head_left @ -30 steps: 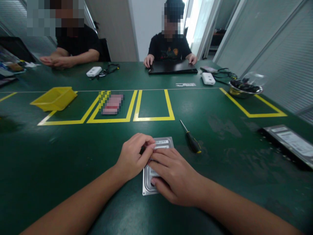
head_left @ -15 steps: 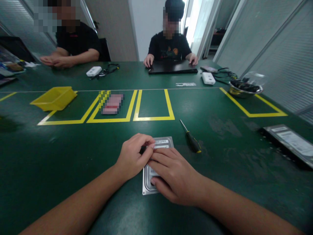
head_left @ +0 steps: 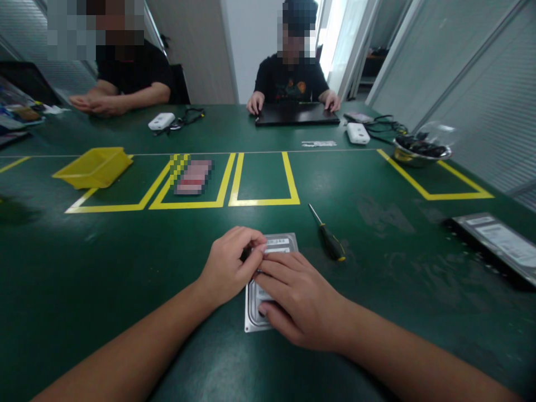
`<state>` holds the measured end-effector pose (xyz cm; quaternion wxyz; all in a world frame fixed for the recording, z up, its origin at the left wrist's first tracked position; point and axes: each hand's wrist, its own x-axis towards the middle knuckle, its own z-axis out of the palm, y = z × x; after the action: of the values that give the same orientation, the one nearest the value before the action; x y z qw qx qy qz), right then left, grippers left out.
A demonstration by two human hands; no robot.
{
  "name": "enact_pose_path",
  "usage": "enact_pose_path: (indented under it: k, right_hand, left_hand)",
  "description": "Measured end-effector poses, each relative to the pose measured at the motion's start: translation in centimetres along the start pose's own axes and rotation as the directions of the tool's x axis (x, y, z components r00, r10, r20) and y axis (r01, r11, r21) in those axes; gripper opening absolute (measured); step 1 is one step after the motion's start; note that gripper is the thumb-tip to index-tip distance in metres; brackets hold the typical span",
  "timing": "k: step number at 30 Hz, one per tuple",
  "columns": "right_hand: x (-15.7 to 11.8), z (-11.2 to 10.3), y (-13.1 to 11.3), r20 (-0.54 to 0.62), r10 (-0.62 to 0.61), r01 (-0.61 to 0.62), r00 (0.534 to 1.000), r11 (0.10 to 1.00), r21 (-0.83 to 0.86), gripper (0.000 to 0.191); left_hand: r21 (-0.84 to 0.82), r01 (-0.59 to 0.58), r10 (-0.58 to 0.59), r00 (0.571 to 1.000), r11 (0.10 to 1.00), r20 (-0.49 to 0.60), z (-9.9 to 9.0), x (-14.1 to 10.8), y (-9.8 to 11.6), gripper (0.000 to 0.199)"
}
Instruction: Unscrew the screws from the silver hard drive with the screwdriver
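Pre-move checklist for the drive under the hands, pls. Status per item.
1. Drive lying flat on the table: ok.
2. Both hands at the drive: ok, left hand and right hand meet over it.
3. Top face of the drive in full view: not ok, the hands cover its middle.
4. Fingertips free of small parts: cannot tell, the grip is mostly hidden.
5. Screwdriver apart from the drive and hands: ok, lies on the table to the right, shaft pointing away.
6. Co-worker's hand away from the drive: ok, across the table at a flat black object.
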<state>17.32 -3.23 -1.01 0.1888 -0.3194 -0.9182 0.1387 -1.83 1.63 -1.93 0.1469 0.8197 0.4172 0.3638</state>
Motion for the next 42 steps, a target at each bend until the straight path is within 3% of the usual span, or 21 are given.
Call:
enact_pose_path:
  k: [42]
  right_hand:
    - [0.03,-0.01,-0.06,0.012,0.000,0.000,1.000,1.000,0.004,0.038]
  left_hand:
    - [-0.028,0.023,-0.021,0.998,0.999,0.060,-0.02,-0.01,-0.24,0.008]
